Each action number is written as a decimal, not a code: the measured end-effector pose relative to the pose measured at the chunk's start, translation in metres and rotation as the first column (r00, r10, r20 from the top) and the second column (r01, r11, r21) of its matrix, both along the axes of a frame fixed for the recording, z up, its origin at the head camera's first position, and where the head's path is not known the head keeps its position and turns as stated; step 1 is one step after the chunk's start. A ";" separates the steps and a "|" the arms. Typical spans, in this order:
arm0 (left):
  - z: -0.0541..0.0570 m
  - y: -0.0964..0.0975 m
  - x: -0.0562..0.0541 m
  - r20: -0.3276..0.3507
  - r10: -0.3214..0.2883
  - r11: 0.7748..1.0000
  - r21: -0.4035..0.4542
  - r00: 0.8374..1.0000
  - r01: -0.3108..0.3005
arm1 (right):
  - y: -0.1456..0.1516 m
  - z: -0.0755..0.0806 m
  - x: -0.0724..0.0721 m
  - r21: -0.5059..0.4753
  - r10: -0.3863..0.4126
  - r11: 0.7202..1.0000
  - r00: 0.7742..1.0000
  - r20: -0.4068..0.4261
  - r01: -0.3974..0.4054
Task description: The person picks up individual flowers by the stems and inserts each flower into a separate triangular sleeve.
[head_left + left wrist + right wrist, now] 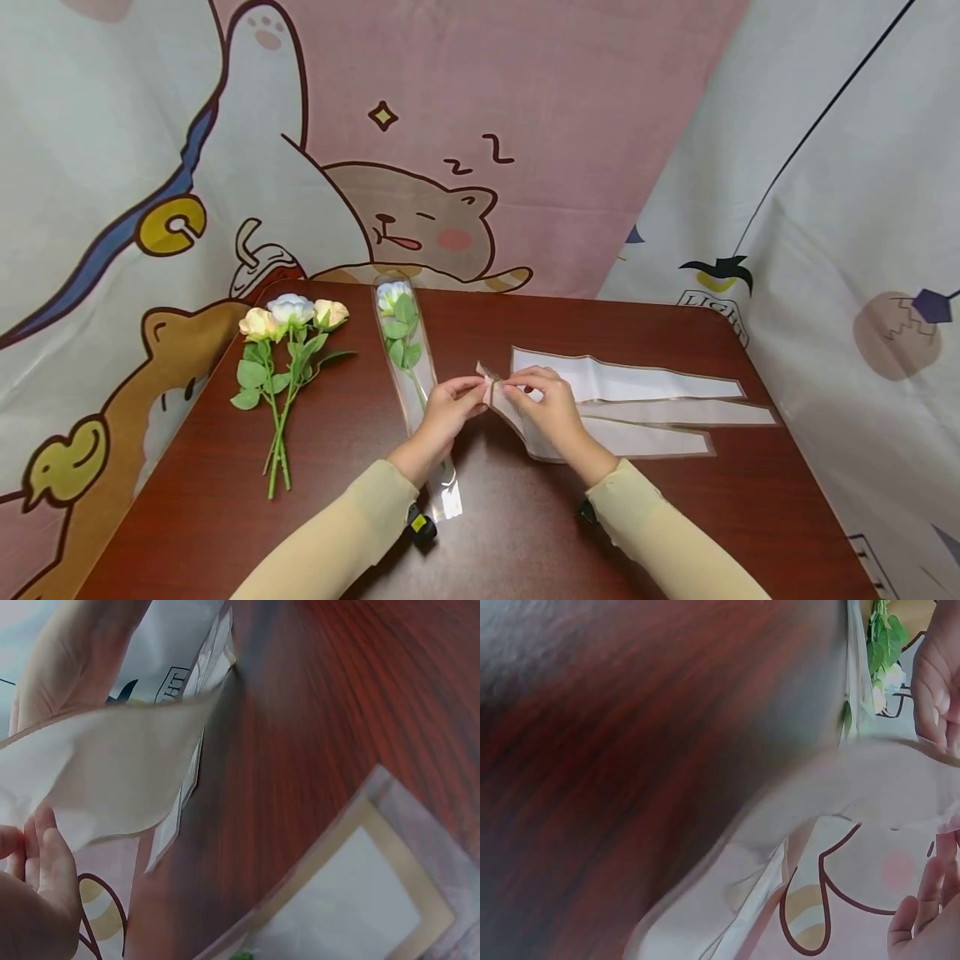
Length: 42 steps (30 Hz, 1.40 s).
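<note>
"While you work, where's the sleeve [534, 438]?"

"Between my hands: left hand [448, 410] and right hand [553, 412] both pinch one end, fingertips clamped on it."

"Which way does it run?"

"Long axis away rightward and towards me, beneath my right hand, so that's nearer its bulk. Rightward lie more sleeves [630, 382]; leftward, the wrapped flower [403, 333], then loose flowers [279, 383]."

You have four roses: two loose cream roses [258, 323] and one loose pale blue rose [291, 309] at left of frame, one sleeved rose [393, 296] in one filled sleeve [422, 371] near centre; three unfilled sleeves [626, 380] right of centre.
</note>
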<state>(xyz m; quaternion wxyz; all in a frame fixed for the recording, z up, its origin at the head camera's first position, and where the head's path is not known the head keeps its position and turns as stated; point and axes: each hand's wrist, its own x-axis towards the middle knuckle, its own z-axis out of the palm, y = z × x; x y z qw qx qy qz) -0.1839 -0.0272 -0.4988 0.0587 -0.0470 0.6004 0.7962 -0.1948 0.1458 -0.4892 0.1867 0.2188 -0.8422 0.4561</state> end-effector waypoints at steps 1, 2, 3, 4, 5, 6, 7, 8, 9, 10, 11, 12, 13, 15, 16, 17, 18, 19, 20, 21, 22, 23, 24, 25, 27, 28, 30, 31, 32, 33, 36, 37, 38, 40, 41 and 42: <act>0.000 -0.001 0.000 0.009 0.007 1.000 0.011 1.000 -0.008 | 0.001 0.000 0.000 -0.003 -0.007 1.000 1.000 -0.013 0.007; 0.000 -0.002 0.000 0.013 0.014 1.000 0.017 1.000 -0.014 | 0.003 0.000 0.000 -0.010 -0.013 1.000 1.000 -0.020 0.012; 0.000 -0.003 0.000 0.015 0.019 1.000 0.019 1.000 -0.019 | 0.004 0.000 0.000 -0.020 -0.016 1.000 0.999 -0.034 0.015; -0.001 -0.004 0.000 0.014 0.022 1.000 0.020 1.000 -0.023 | 0.005 0.001 -0.001 -0.029 -0.017 0.999 0.999 -0.043 0.016; -0.002 -0.005 0.000 0.013 0.025 0.999 0.021 1.000 -0.026 | 0.006 0.001 -0.001 -0.035 -0.023 0.999 0.998 -0.050 0.022; -0.003 -0.005 0.000 0.009 0.027 0.999 0.017 1.000 -0.027 | 0.007 0.001 -0.001 -0.042 -0.032 0.999 0.998 -0.057 0.030; -0.004 -0.006 -0.001 0.008 0.030 0.999 0.016 1.000 -0.031 | 0.007 0.001 -0.001 -0.048 -0.042 0.998 0.997 -0.062 0.039; -0.005 -0.006 -0.001 0.002 0.031 0.999 0.013 1.000 -0.031 | 0.008 0.002 -0.001 -0.054 -0.049 0.997 0.997 -0.067 0.046; -0.006 -0.007 -0.002 -0.002 0.031 0.999 0.008 1.000 -0.031 | 0.008 0.002 -0.001 -0.058 -0.057 0.997 0.996 -0.074 0.053; -0.006 -0.007 -0.002 -0.007 0.032 0.999 0.001 0.999 -0.032 | 0.008 0.002 -0.002 -0.060 -0.067 0.996 0.995 -0.073 0.062; -0.007 -0.008 -0.002 -0.011 0.034 0.999 -0.006 0.999 -0.034 | 0.009 0.002 -0.002 -0.061 -0.075 0.996 0.994 -0.076 0.071; -0.007 -0.008 -0.003 -0.017 0.035 0.999 -0.013 0.999 -0.036 | 0.009 0.002 -0.002 -0.064 -0.077 0.995 0.994 -0.079 0.073; -0.006 -0.009 -0.003 -0.022 0.038 0.999 -0.017 0.999 -0.039 | 0.009 0.003 -0.002 -0.068 -0.075 0.995 0.994 -0.076 0.070; -0.005 -0.009 -0.004 -0.046 0.043 0.998 -0.036 0.998 -0.045 | 0.009 0.004 -0.002 -0.076 -0.056 0.996 0.996 -0.074 0.051; -0.004 -0.010 -0.004 -0.057 0.047 0.998 -0.045 0.997 -0.049 | 0.009 0.005 -0.003 -0.075 -0.045 0.996 0.996 -0.076 0.039; -0.004 -0.010 -0.004 -0.066 0.051 0.997 -0.057 0.997 -0.055 | 0.009 0.005 -0.003 -0.070 -0.031 0.997 0.996 -0.078 0.026; -0.003 -0.011 -0.004 -0.075 0.055 0.996 -0.068 0.996 -0.060 | 0.009 0.006 -0.003 -0.064 -0.016 0.998 0.997 -0.080 0.011; -0.002 -0.011 -0.003 -0.082 0.057 0.995 -0.078 0.995 -0.064 | 0.008 0.007 -0.003 -0.058 -0.002 0.998 0.997 -0.081 -0.003; 0.000 -0.011 -0.003 -0.088 0.059 0.994 -0.090 0.994 -0.067 | 0.008 0.008 -0.003 -0.052 0.009 0.999 0.997 -0.083 -0.013; 0.000 -0.011 -0.003 -0.091 0.059 0.993 -0.098 0.994 -0.068 | 0.008 0.009 -0.003 -0.041 0.012 0.999 0.996 -0.091 -0.016; 0.001 -0.012 -0.003 -0.092 0.059 0.992 -0.106 0.994 -0.069 | 0.007 0.010 -0.003 -0.036 0.011 0.999 0.996 -0.093 -0.014; 0.001 -0.012 -0.003 -0.096 0.056 0.992 -0.111 0.994 -0.067 | 0.007 0.011 -0.003 -0.036 0.006 0.999 0.996 -0.091 -0.009; 0.002 -0.012 -0.003 -0.101 0.053 0.992 -0.111 0.993 -0.064 | 0.006 0.011 -0.003 -0.038 0.000 0.999 0.996 -0.094 -0.003; 0.002 -0.012 -0.004 -0.105 0.049 0.992 -0.111 0.993 -0.060 | 0.005 0.012 -0.003 -0.044 -0.006 0.999 0.995 -0.095 0.002; 0.002 -0.013 -0.004 -0.110 0.040 0.992 -0.115 0.993 -0.052 | 0.004 0.013 -0.003 -0.046 -0.011 0.999 0.995 -0.103 0.006; 0.002 -0.013 -0.004 -0.111 0.037 0.992 -0.114 0.993 -0.049 | 0.004 0.013 -0.003 -0.046 -0.008 0.999 0.994 -0.105 0.003; 0.002 -0.014 -0.004 -0.102 0.037 0.994 -0.103 0.994 -0.047 | 0.003 0.013 -0.004 -0.036 0.008 0.999 0.993 -0.116 -0.012; 0.003 -0.015 -0.005 -0.095 0.037 0.994 -0.097 0.995 -0.046 | 0.004 0.013 -0.005 -0.026 0.016 0.999 0.993 -0.118 -0.019; 0.003 -0.015 -0.005 -0.087 0.039 0.995 -0.091 0.995 -0.047 | 0.004 0.014 -0.005 -0.014 0.024 1.000 0.993 -0.120 -0.026; 0.004 -0.016 -0.005 -0.079 0.041 0.995 -0.082 0.996 -0.047 | 0.004 0.014 -0.005 -0.005 0.028 1.000 0.993 -0.117 -0.029; 0.005 -0.017 -0.005 -0.065 0.044 0.997 -0.058 0.997 -0.048 | 0.006 0.016 -0.005 0.012 0.032 0.999 0.995 -0.092 -0.031; 0.005 -0.018 -0.005 -0.063 0.044 0.998 -0.052 0.997 -0.048 | 0.007 0.016 -0.005 0.014 0.032 0.999 0.996 -0.081 -0.031; 0.005 -0.018 -0.005 -0.062 0.044 0.998 -0.045 0.997 -0.047 | 0.008 0.016 -0.005 0.015 0.033 0.999 0.997 -0.072 -0.032; 0.006 -0.018 -0.005 -0.063 0.040 0.999 -0.031 0.997 -0.042 | 0.009 0.017 -0.005 0.020 0.038 0.999 0.998 -0.056 -0.037; 0.007 -0.018 -0.005 -0.065 0.036 0.999 -0.027 0.997 -0.038 | 0.009 0.017 -0.005 0.026 0.040 0.999 0.998 -0.053 -0.039; 0.007 -0.018 -0.004 -0.068 0.032 0.999 -0.025 0.997 -0.034 | 0.010 0.018 -0.005 0.031 0.045 0.999 0.998 -0.051 -0.043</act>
